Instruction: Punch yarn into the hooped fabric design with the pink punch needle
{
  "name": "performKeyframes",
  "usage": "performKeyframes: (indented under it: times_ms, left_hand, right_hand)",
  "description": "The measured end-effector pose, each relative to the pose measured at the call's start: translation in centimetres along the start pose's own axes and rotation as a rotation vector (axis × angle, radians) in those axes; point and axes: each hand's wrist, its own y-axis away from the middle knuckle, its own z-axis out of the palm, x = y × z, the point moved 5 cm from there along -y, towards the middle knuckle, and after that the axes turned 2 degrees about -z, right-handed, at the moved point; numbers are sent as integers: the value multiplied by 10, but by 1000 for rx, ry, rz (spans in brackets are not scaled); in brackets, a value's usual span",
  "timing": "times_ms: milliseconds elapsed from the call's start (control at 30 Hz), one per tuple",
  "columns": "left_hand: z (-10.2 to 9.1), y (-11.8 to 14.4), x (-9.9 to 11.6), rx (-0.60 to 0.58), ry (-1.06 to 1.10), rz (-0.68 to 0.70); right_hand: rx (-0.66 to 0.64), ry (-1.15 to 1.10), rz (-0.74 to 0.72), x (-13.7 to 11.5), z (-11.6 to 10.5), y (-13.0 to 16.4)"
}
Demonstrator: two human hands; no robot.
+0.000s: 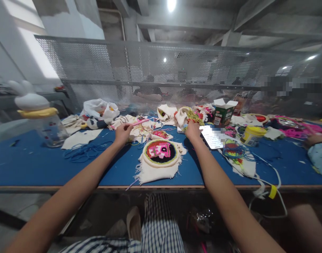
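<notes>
Gripping pink needle (140,122) in left hand (122,133), right hand (193,130) on yarn (194,117)

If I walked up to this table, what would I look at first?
Probably the round embroidery hoop in the middle of the blue table, with a red and pink picture on black stitched inside. The person's left hand holds a pink tool just behind it, and the right hand rests beside a lit phone. Far left stands a clear jar with a white rabbit lid.
</notes>
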Motion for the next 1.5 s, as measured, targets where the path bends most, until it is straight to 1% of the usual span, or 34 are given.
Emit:
performKeyframes:
  times_ms: [67,167,233,333,467,700,967,1167,1500]
  left_hand:
    - [6,3,4,-53,-1,22]
    - [16,10,9,-151,2,55]
    - [21,14,13,-207,8,74]
    - [25,17,17,-257,14,92]
    - [25,17,19,-290,18,93]
    - [26,19,20,-317,39,56]
    - [25,20,20,-324,68,26]
    - [25,20,20,-329,58,48]
    - [21,18,23,-275,0,81]
  right_hand:
    - [-72,-98,-115,-12,6,3]
    - [-235,-283,-289,-32,20,10]
    - [-337,-397,-354,-43,30,15]
    - [-443,-515,-374,-51,42,22]
    - [-527,-618,-356,-55,49,28]
    - [-546,-718,-291,-57,52,28]
    - [-524,-817,-202,-50,52,24]
    - [-497,-865,-127,-48,50,23]
    - [-480,-900,14,-41,46,22]
